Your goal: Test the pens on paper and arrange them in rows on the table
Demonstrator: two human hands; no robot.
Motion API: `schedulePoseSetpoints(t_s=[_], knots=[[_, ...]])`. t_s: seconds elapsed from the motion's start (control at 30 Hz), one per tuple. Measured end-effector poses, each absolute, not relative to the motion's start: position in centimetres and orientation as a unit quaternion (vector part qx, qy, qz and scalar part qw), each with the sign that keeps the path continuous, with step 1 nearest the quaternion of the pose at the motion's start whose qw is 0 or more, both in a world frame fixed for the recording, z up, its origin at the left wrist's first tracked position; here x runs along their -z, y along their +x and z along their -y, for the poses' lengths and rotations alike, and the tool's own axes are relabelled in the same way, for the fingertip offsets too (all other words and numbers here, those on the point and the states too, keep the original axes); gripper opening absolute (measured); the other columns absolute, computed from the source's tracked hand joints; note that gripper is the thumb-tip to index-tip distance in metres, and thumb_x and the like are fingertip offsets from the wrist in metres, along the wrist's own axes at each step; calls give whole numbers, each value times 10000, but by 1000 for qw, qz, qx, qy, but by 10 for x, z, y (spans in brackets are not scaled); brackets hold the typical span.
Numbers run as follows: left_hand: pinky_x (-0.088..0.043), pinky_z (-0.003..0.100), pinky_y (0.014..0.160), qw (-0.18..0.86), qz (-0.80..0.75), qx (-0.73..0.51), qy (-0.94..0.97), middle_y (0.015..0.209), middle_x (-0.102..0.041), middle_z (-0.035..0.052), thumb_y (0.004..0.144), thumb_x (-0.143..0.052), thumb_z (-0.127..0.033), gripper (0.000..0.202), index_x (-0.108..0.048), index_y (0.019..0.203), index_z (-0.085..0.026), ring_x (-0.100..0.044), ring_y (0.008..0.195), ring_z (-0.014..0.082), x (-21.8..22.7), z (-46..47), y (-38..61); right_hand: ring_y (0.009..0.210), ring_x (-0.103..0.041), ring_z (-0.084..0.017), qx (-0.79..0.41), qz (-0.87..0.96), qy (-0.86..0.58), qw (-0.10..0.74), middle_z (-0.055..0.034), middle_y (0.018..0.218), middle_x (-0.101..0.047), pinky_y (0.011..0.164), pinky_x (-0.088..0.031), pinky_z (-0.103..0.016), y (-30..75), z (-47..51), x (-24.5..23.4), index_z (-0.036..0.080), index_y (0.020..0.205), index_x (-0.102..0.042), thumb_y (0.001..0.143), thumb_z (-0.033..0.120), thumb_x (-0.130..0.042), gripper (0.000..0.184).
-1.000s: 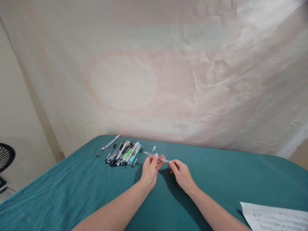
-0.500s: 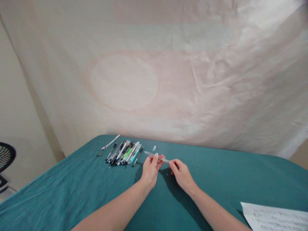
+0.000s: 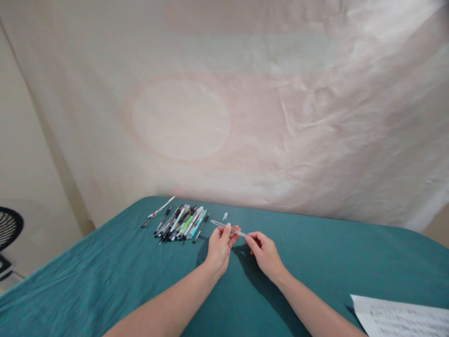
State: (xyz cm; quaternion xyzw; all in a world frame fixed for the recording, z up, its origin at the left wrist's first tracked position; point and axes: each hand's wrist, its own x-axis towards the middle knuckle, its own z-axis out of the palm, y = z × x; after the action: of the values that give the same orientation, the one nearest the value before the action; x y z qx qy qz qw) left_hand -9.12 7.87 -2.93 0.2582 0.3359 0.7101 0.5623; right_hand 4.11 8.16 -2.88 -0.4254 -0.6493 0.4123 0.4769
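Note:
A clear, whitish pen barrel is held above the table, slanting down to the right. My left hand is closed around its middle, thumb on top. My right hand pinches the barrel's right end between thumb and fingertips. The other end sticks out past my left fingers. Behind my left hand a small whitish pen cap lies on the cloth. To the left is a pile of pens, mostly black, white and clear, with green and light blue ones among them.
A dark green cloth covers the table. Apart from the pile lie a black pen and a long thin white and dark pen-like piece. A written sheet of paper rests at the front right. At the far left stands a black fan.
Almost nothing differs. Both hands keep their hold on the pen barrel, and the right fingers have shifted only very slightly.

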Motion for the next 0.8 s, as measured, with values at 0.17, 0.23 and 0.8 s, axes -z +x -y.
schedulePoseSetpoints(t_s=[0.17, 0.23, 0.8], knots=[[-447, 373, 860, 560, -338, -712, 256, 856, -637, 101, 748, -577, -281, 181, -464, 757, -139, -618, 834, 171, 31, -80, -91, 493, -467, -113, -408, 636, -440, 485, -5, 623, -566, 469, -392, -222, 41, -83, 31, 151, 824, -589, 718, 428, -532, 302], [-447, 371, 860, 560, -338, -712, 255, 853, -637, 97, 754, -568, -277, 172, -464, 758, -140, -618, 827, 165, 31, -79, -91, 480, -462, -111, -411, 635, -447, 478, -4, 619, -569, 458, -387, -219, 41, -83, 30, 151, 868, -594, 699, 436, -553, 335], [-444, 359, 857, 553, -351, -713, 248, 831, -636, 84, 791, -517, -220, 99, -466, 767, -139, -619, 816, 149, 26, -77, -89, 471, -471, -109, -409, 636, -444, 481, 5, 622, -563, 448, -378, -219, 41, -81, 27, 163, 842, -568, 730, 379, -524, 247]])
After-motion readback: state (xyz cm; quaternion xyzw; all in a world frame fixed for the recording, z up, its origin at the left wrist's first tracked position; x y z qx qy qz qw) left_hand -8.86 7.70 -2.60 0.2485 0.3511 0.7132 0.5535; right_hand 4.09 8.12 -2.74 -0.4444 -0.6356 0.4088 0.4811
